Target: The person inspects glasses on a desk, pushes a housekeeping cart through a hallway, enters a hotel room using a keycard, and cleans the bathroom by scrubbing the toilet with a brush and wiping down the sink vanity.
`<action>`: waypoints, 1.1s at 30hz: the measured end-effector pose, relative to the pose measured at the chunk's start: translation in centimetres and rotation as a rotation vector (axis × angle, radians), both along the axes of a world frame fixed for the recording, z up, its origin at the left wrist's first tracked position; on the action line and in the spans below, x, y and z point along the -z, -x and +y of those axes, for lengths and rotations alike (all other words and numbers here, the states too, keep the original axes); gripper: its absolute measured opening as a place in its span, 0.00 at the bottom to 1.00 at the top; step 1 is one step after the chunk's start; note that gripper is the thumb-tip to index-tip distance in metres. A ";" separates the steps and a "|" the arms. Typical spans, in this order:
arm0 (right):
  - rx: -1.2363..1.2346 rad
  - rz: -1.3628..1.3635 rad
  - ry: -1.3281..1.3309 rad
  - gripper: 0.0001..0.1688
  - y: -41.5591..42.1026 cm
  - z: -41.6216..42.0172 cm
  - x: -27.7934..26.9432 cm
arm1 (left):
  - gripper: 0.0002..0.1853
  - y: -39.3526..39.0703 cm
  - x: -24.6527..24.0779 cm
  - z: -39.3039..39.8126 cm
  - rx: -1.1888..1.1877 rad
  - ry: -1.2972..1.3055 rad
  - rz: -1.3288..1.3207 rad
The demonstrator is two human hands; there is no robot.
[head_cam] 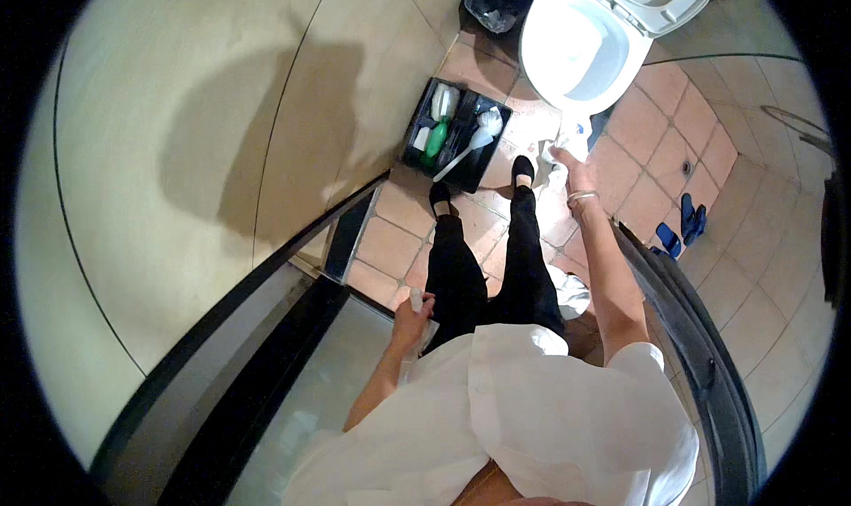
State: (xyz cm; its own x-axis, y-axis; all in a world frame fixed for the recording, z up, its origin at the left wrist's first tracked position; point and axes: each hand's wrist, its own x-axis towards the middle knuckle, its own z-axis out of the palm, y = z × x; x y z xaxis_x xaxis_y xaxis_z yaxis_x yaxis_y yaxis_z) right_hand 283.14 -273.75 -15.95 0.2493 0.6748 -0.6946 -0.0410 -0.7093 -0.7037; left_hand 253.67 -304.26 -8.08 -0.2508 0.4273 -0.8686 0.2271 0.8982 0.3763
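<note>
My right hand (576, 168) grips a crumpled white cloth (550, 167) just below the front of the white toilet bowl (578, 47), whose lid and seat are raised. White material with a small blue mark (573, 133) lies between the hand and the bowl's front edge. Down at my left side, my left hand (413, 318) is closed around a whitish object (416, 300), too unclear to name. A black divided caddy (473, 185) stands on the floor ahead of my feet, holding a green bottle (436, 140), a white-handled brush (469, 148) and other white items.
A black waste bin (495, 7) with a liner stands left of the toilet. Blue slippers (691, 218) lie on the tiled floor near a round drain (687, 167). A beige wall (199, 107) rises at left, dark-framed glass panels at both sides. White cloth (570, 293) lies beside my leg.
</note>
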 end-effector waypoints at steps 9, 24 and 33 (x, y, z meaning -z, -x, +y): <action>-0.115 0.070 -0.124 0.27 7.5 16.5 8.6 | 0.13 10.8 3.8 2.0 -0.247 0.107 0.235; -0.467 -0.943 -0.669 0.27 13.1 41.6 41.6 | 0.11 -1.6 8.9 1.8 -0.573 0.593 0.082; -0.601 -1.155 -1.154 0.17 12.4 37.7 45.6 | 0.13 -1.3 9.2 9.9 -0.495 0.588 0.048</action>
